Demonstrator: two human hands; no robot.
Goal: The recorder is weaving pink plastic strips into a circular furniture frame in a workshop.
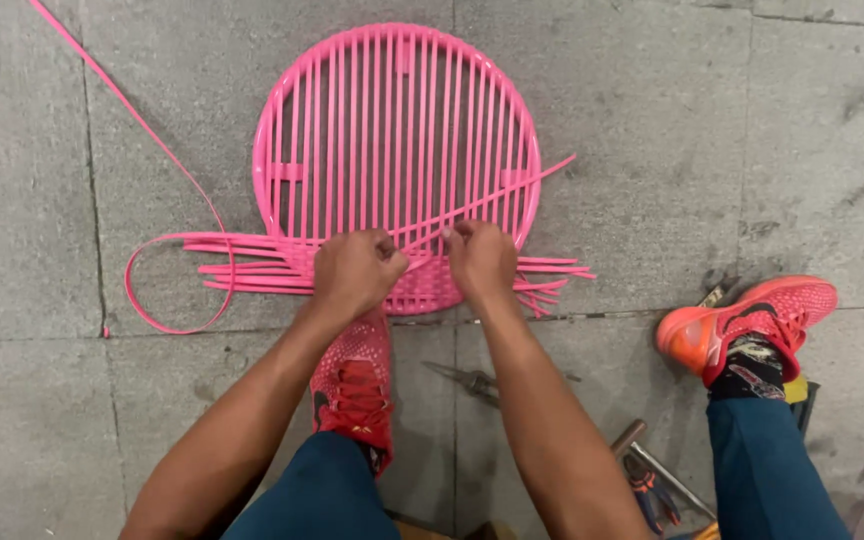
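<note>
A round pink frame strung with upright pink strips lies flat on the concrete floor. Its near edge carries several crosswise woven strips whose loose ends stick out left and right. My left hand and my right hand are both closed on one pink strip that runs slantwise up to the right across the frame. A long tail of pink strip loops at the left and trails off to the top left corner.
My red shoe rests just under the frame; my orange-red shoe is at the right. Pliers lie between my legs. A hammer and cutters with orange-and-blue handles lie at the bottom right.
</note>
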